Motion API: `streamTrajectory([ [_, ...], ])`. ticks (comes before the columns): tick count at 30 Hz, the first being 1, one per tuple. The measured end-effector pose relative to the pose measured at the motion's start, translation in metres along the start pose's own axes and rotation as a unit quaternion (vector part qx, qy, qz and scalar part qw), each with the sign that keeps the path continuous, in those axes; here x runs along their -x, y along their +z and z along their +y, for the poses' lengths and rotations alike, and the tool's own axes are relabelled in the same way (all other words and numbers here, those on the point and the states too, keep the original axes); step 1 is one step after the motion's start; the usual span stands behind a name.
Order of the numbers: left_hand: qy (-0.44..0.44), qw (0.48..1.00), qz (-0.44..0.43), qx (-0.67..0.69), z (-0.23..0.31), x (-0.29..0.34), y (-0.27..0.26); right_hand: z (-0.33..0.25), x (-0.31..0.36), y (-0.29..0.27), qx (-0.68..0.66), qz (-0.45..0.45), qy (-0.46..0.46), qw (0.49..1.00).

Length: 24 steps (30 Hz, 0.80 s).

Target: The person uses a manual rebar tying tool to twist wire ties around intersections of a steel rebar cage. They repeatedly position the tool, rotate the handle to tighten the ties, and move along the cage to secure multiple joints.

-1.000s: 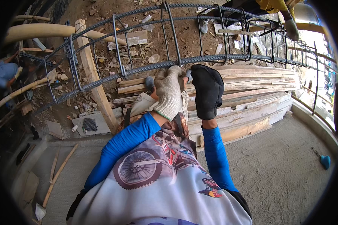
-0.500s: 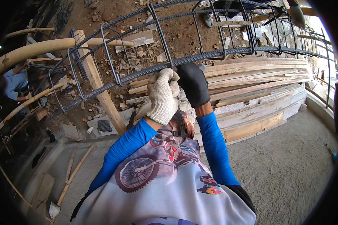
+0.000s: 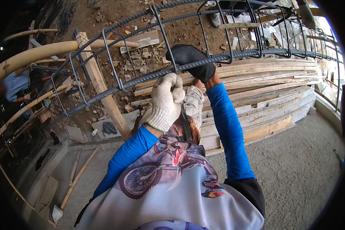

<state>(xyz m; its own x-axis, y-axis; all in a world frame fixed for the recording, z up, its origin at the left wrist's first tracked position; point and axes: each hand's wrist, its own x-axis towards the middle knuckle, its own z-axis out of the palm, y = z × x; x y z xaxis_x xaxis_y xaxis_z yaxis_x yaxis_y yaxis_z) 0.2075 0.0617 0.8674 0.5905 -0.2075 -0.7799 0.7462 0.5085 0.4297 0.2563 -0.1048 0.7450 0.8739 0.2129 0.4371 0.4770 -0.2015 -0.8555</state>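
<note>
At the cage's [image 3: 249,53] near edge, the left hand [image 3: 165,102] is resting curled below where bar [image 3: 145,78] and stirrup [image 3: 163,33] are meeting, the right hand [image 3: 188,55] lying behind the bar, closure and hold being impossible to tell, so bracing there is probably best.

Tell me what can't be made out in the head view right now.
In the head view:
Anything inside the left hand: hidden by the hand itself.
Anything in the right hand: blocked by the hand's back.
Person in blue, far left: blurred and dim.
Person at the top: cut off by the edge.
</note>
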Motion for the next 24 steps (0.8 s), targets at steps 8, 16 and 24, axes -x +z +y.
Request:
streamTrajectory([
  [8,-0.025,0.997,-0.064,0.032,0.001,-0.004,-0.007,-0.105,0.069,-0.015,0.048,-0.051,0.308,0.949],
  [16,-0.034,0.994,-0.065,0.084,0.003,-0.007,-0.007,-0.173,-0.048,-0.075,0.381,-0.094,0.042,0.919],
  [24,-0.025,0.991,-0.106,0.077,-0.001,-0.012,-0.013,-0.174,-0.083,-0.07,0.334,-0.236,0.03,0.912],
])
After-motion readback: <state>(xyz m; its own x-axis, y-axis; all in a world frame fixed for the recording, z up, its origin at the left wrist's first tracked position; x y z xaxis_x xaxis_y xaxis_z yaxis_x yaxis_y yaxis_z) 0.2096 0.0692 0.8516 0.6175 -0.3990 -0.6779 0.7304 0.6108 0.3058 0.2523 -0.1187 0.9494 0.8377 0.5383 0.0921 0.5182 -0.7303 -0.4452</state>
